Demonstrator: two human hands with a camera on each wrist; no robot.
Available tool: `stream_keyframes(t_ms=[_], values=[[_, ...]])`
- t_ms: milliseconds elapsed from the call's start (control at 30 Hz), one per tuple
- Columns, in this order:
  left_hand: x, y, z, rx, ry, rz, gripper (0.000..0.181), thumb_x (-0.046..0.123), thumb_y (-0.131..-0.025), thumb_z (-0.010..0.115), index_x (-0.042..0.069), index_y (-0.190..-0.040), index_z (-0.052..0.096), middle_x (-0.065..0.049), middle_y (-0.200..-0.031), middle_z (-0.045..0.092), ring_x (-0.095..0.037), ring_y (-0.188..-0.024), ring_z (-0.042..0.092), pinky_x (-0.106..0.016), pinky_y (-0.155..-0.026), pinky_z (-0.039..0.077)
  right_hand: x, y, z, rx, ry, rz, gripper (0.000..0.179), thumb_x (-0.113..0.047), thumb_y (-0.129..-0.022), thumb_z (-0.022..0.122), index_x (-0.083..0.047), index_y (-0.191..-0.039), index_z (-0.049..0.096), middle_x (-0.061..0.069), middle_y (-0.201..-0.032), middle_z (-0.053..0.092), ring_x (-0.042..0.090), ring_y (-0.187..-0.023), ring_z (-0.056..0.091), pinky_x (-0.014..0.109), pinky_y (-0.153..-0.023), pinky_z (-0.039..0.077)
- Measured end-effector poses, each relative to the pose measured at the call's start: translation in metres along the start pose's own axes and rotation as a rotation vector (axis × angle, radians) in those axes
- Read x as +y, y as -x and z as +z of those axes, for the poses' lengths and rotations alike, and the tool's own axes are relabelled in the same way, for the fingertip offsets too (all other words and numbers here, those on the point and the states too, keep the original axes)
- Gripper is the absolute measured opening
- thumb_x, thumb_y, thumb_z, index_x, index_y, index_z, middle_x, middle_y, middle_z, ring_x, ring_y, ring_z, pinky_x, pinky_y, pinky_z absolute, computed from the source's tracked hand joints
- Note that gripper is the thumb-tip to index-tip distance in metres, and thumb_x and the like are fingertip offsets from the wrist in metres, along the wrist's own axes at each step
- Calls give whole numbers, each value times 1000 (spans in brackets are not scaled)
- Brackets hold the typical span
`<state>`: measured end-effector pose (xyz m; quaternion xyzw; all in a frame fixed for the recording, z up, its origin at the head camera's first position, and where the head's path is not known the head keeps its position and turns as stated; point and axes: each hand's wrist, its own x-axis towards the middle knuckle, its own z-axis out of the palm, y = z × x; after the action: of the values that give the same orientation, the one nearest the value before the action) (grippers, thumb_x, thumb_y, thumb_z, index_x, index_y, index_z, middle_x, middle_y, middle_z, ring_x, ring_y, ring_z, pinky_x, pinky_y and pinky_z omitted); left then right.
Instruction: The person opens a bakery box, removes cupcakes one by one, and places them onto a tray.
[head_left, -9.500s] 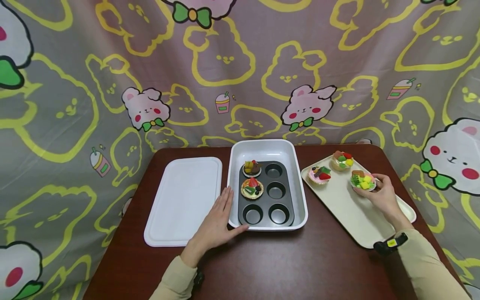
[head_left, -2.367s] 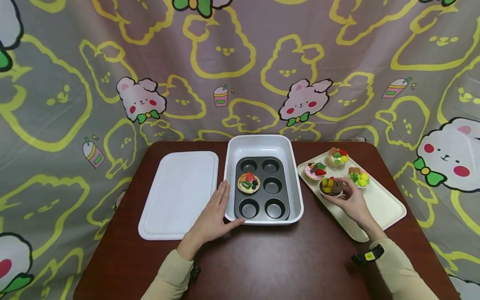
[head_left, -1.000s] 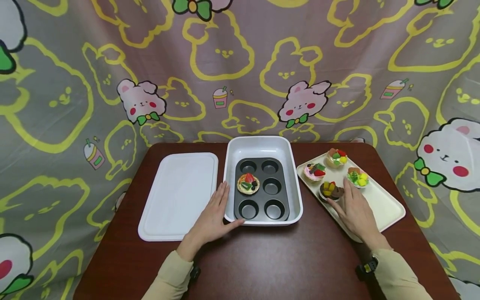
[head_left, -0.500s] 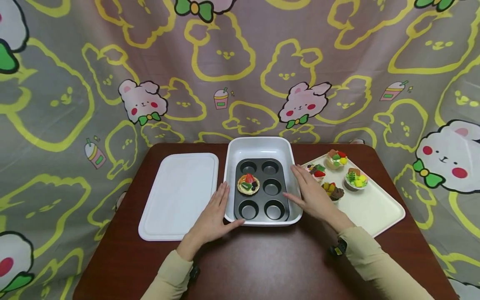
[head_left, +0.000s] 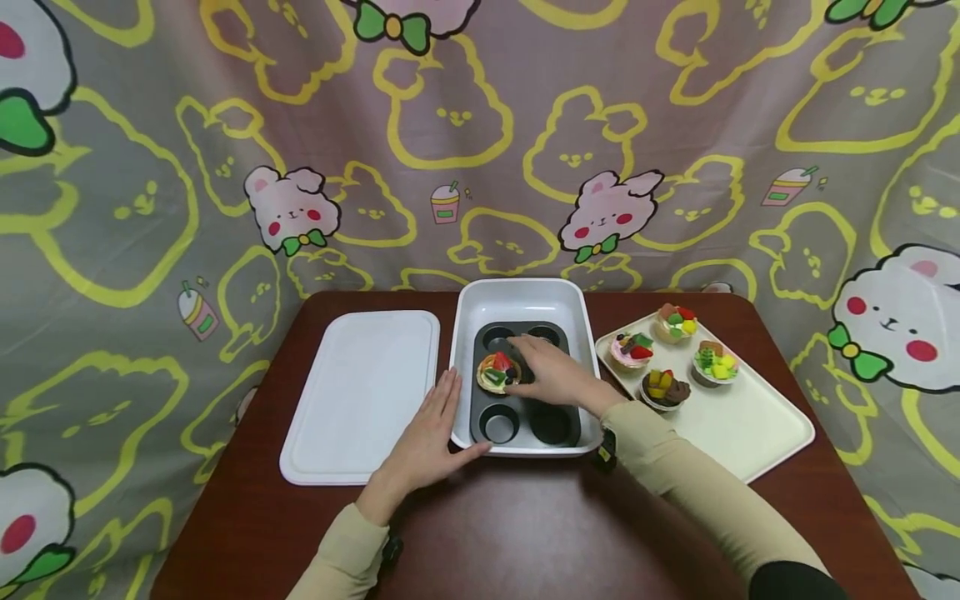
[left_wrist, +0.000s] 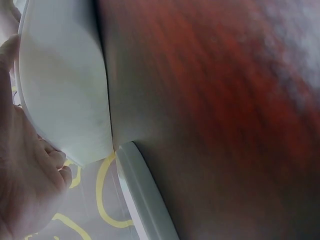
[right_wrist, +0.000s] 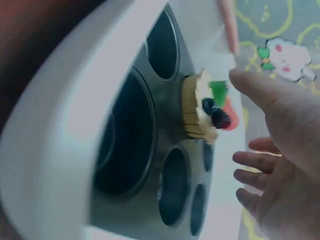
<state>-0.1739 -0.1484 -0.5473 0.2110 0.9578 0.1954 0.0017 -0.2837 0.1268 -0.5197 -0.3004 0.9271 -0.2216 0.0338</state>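
Note:
My right hand reaches over the dark muffin tin, thumb and fingers spread beside a fruit tart topped with strawberry, dark berries and green fruit. In the right wrist view the tart sits in its cup, with a gap between it and the fingers. The tin lies inside a deep white pan. My left hand lies with straight fingers along the pan's near left corner; the left wrist view shows that hand against the pan's outer wall.
At right, a cream tray bears several tarts: a chocolate one, a pink one, one with yellow and green pieces and another behind. A flat white lid-like board lies left of the pan on the brown table.
The chocolate tart went from the tin to the cream tray, where my right hand let it go. That hand then moved left to the fruit tart. My left hand stayed at the pan.

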Motion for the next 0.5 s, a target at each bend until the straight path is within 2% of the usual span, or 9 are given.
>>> stream_keyframes(t_ms=[100,233,367,500], values=[[0,0,0,-2,-5,2,121,74,-96,67,0,-175,15,-17,-187,9,-32,-174,14,-54,-140,25,28,-23,32,-38,-32,7,109,-69,-87,85,-7,-167,44,26,-167,51,44,-155,51,66,-126,43],[0,1,0,-9,-1,8,120,74,-96,67,-1,-175,15,-17,-187,8,-32,-174,13,-53,-141,23,56,-44,65,-50,-20,-20,112,-69,-79,91,-10,-164,49,19,-157,61,36,-141,64,56,-120,53],[1,0,0,-9,6,2,120,74,-96,67,1,-175,15,-16,-187,8,-32,-175,13,-54,-141,24,59,-51,75,-32,1,-40,104,-63,-80,93,-6,-157,55,14,-146,68,29,-129,69,51,-113,58],[0,0,0,-11,6,-8,121,76,-96,66,3,-176,12,-15,-187,7,-32,-175,11,-54,-141,23,49,-48,73,-13,-12,-8,98,-60,-83,92,-5,-157,55,14,-147,68,27,-130,69,48,-116,56]])
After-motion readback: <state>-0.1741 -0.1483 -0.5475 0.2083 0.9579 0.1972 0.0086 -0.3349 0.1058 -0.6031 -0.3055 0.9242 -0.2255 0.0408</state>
